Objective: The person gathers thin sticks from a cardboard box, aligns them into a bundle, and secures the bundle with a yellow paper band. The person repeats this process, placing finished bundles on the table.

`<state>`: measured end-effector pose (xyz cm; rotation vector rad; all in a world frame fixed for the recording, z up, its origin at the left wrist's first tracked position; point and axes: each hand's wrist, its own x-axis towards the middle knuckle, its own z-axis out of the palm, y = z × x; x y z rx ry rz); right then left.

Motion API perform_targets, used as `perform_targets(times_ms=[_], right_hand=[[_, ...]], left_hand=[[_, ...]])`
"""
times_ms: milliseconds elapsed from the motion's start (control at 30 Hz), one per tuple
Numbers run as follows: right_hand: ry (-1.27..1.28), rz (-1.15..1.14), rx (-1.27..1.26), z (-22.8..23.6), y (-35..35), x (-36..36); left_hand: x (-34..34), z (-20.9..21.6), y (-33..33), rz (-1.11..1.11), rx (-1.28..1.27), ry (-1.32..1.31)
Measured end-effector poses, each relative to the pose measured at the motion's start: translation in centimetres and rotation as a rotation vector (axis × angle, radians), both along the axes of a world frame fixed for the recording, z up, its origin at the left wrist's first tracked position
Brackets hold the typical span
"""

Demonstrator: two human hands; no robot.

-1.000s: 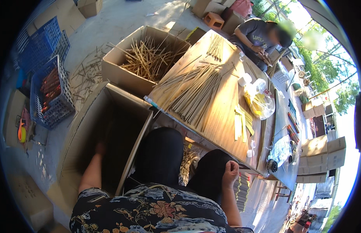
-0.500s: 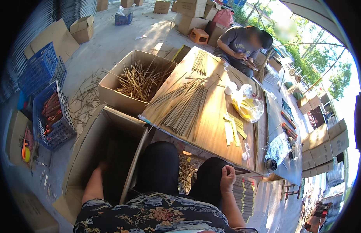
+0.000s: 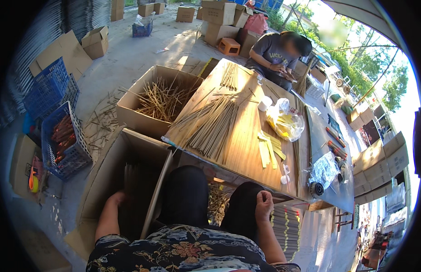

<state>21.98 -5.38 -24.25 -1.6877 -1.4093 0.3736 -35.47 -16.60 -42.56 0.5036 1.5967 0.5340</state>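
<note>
Head view, sticks' handling: the thin sticks [image 3: 130,176] in the box [image 3: 99,181] are probably light, fairly stiff, dry rather than slippery, and likely to snap if bent hard.
Where to hold: best judged around the middle of a small bunch, so the ends do not fan out.
Sticks' look: slender, straight, greyish strokes, blurred and dim, standing roughly upright against the dark inside, just beyond the left hand.
Left hand [image 3: 119,196]: reaches into the box, left of the knees; shadow covers the fingers, so how far they are open and whether they grip a stick cannot be told.
Right hand [image 3: 264,203]: beside the right knee, fingers curled in to the thumb, nothing visible in them.
Surface [image 3: 246,152]: wooden, ahead of the knees, bearing a fanned brown sheaf [image 3: 213,127] and yellow strips [image 3: 270,150].
</note>
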Motion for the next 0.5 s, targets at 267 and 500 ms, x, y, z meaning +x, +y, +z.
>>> perform_targets(times_ms=[267, 500], right_hand=[[0.188, 0.083, -0.008, -1.0, 0.3, 0.3], [0.204, 0.146, -0.002, -1.3, -0.4, 1.6]], left_hand=[[4.0, 12.2, -0.1, 0.21, 0.123, 0.012], [5.0, 20.6, 1.3, 0.185, 0.674, -0.338]])
